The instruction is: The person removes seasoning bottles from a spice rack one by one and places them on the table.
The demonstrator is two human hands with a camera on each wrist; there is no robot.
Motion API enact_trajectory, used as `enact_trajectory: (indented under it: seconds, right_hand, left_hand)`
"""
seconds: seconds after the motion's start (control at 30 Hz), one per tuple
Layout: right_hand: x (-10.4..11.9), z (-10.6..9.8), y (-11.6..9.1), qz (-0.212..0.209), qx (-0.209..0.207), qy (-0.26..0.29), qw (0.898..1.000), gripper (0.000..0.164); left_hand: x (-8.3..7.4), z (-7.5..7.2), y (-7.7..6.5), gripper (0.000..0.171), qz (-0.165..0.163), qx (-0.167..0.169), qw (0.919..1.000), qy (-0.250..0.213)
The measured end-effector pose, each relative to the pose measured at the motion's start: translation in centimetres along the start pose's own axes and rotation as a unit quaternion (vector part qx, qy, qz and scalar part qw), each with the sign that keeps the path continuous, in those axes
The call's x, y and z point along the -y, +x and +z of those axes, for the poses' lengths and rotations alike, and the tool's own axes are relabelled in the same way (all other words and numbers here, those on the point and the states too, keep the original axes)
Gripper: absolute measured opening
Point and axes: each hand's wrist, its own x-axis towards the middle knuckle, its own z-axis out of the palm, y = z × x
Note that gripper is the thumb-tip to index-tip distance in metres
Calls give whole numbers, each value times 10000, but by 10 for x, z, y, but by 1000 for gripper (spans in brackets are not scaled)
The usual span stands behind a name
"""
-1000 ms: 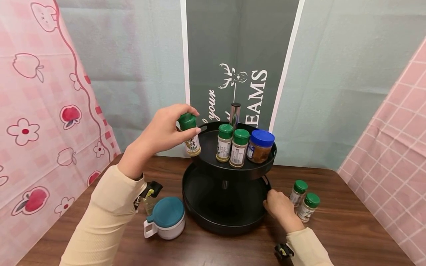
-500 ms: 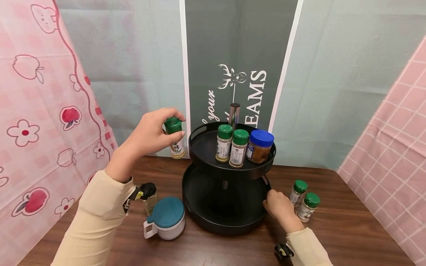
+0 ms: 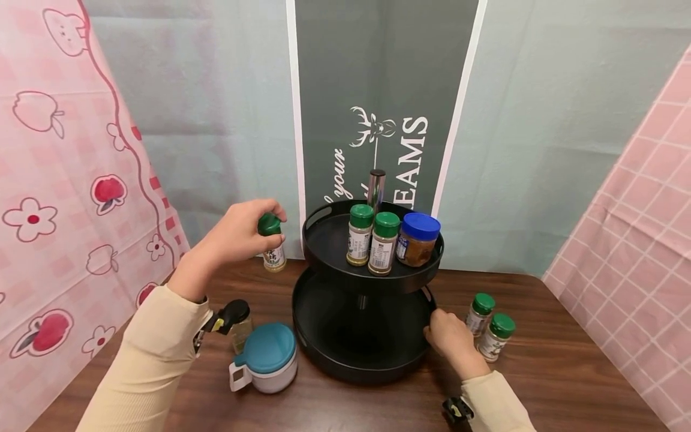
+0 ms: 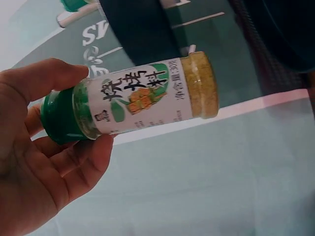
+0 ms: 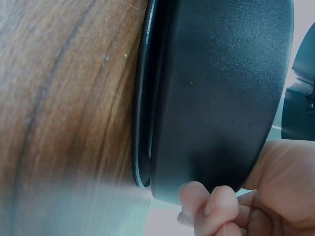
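Observation:
My left hand [image 3: 244, 231] grips a spice jar [image 3: 274, 257] by its green cap, left of the black two-tier rack [image 3: 367, 279]. In the left wrist view the jar [image 4: 140, 96] shows a white label with Chinese characters and yellowish powder at its base. Low on the rack's right side, my right hand [image 3: 450, 338] holds the lower tray [image 3: 358, 373] at its rim. Curled fingers [image 5: 224, 201] press against the tray's outer wall in the right wrist view. On the upper tray [image 3: 324, 255] stand two green-capped spice jars [image 3: 358, 243] and a blue-lidded jar [image 3: 417, 249].
Two more green-capped jars [image 3: 493, 339] stand on the wooden table [image 3: 567, 372] beside my right hand. At the left are a white container with a teal lid and handle [image 3: 270, 366] and a black-capped bottle [image 3: 241, 333]. Fabric hangs behind and on both sides.
My left hand has carried the spice jar left and down, from beside the upper tray's rim to a spot clear of the rack. The right hand stays on the lower tray.

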Motion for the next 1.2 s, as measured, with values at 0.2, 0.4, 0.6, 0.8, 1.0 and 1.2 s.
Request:
enact_trajectory:
  seconds: [0.2,0.4,0.6,0.8,1.0,1.2]
  right_hand:
    - [0,0,1,58,-12,-63,10000,22]
    - [0,0,2,80,-1,-92,9999,21]
    - [0,0,2,90,21,-104,9999,21]
    - [1,0,2,129,70,-82,9999,24]
    - [2,0,1,162,80,-90,9998,23]
    - [1,0,0,133,71,-100,9998,24]
  left_hand:
    - [14,11,-3,21,-210,323,9992,50]
    - [28,25,-6,22,-461,578,9973,-39]
    - [38,35,-8,23,-607,677,9958,-133]
    - [43,44,-10,23,-638,772,9950,-63]
    - [47,54,-13,24,-656,925,9936,-15]
    - [52,62,-15,25,-794,1141,9903,-21]
